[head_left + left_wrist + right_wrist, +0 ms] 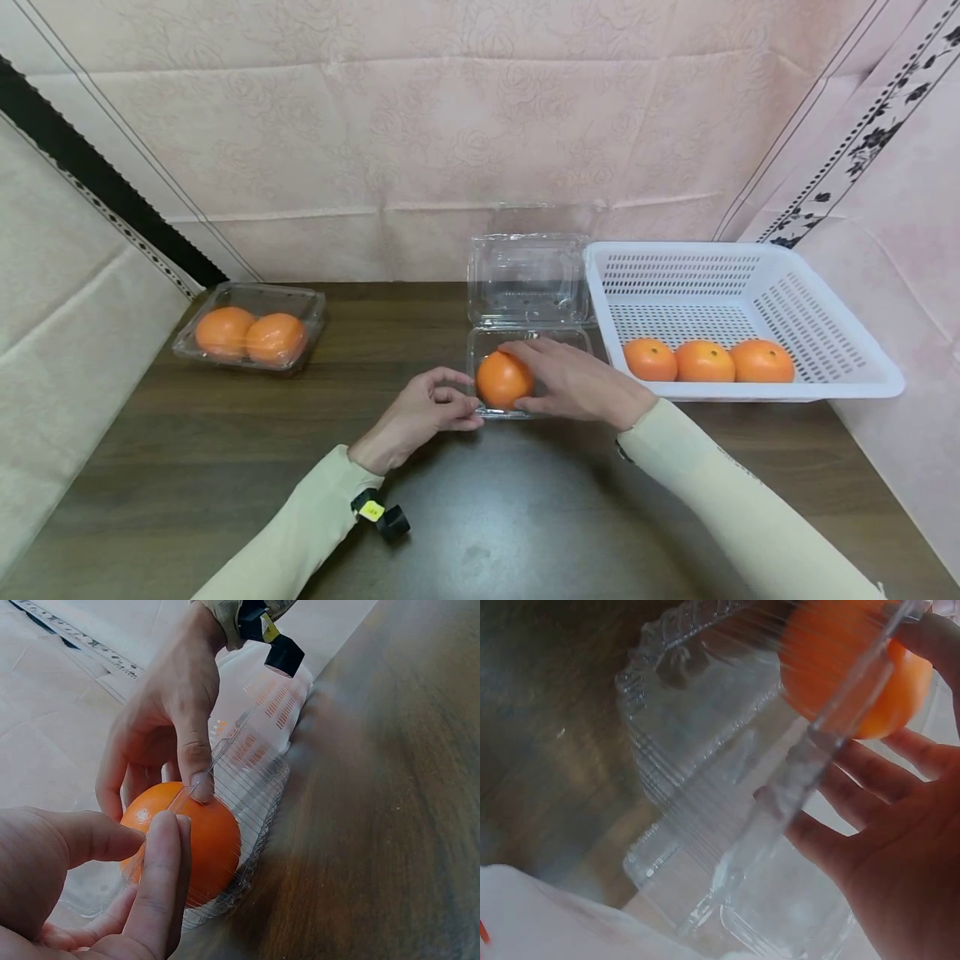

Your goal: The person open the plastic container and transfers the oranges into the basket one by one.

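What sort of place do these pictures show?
Perhaps a small fruit-packing spot: a wood-look table, a basket with three oranges, and a clear box holding two more.

The head view looks forward and down to the far edge of the table. Both wrist views look in close, tilted; all three share the orange in the clear container.

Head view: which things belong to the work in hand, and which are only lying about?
Work: orange, gripped by right hand; open clear box, left hand at its edge; probably white basket, three oranges.
Lying about, apparently: closed clear box, two oranges inside.
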The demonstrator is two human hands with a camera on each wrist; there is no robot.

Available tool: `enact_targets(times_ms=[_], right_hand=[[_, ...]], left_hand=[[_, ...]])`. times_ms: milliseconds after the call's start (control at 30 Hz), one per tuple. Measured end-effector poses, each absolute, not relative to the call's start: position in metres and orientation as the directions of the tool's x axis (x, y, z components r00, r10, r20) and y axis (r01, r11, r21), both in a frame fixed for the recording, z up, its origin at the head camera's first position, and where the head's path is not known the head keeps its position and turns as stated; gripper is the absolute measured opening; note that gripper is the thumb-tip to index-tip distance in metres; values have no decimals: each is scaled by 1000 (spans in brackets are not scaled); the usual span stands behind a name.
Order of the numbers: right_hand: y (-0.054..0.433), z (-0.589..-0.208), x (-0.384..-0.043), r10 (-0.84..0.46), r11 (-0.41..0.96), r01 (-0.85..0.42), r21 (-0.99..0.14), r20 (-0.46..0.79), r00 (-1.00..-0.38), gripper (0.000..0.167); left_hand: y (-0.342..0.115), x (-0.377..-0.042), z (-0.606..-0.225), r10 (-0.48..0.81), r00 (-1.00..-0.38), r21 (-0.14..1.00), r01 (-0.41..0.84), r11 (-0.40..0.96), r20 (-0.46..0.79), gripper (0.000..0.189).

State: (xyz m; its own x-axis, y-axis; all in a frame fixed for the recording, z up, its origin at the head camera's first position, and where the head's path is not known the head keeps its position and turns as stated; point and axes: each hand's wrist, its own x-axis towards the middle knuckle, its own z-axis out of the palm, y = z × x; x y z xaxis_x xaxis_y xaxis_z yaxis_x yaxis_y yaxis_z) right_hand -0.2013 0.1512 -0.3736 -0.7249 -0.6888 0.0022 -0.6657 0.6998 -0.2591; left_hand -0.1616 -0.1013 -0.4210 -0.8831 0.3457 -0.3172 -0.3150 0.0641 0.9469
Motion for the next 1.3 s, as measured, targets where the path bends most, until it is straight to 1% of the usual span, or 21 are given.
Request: enact_targets(times_ms=[233,400,500,633,733,867,1067,1167,1300], right_hand=[[150,-375,-203,-666,715,-642,-277,8,-746,73],[150,-375,-204,-631,746,-607,-275,1,-776,72],[150,-374,-203,-614,756,-581,-301,-19,-789,67],[148,-371,-204,-603,754,-557,-348,-32,-797,54],[144,-371,-205,-597,747,-540,-388,-34,-801,48],[139,-372,-206,-578,755,-504,-419,-61,-814,45],[133,-372,-209,-536,793,-453,-406,-113,-837,41],[131,-371,-211,-531,795,-433,-425,-143,-835,37],[129,-370,-214,-544,785,-417,-457,-189,-818,31]], left_hand=[[-100,-161,-421,348,-884,948,-314,53,-312,42],[-99,-161,-421,354,-884,950,-308,47,-304,41],[-99,-161,-421,358,-884,951,-306,48,-302,41],[-100,-161,-421,360,-883,951,-304,53,-302,41],[-101,-161,-422,360,-883,952,-302,55,-301,41],[-100,-161,-422,359,-884,952,-303,51,-301,42],[-100,-161,-422,352,-884,949,-312,45,-307,42],[-100,-161,-422,349,-885,949,-312,44,-307,42],[-99,-161,-423,350,-886,950,-310,43,-305,42]])
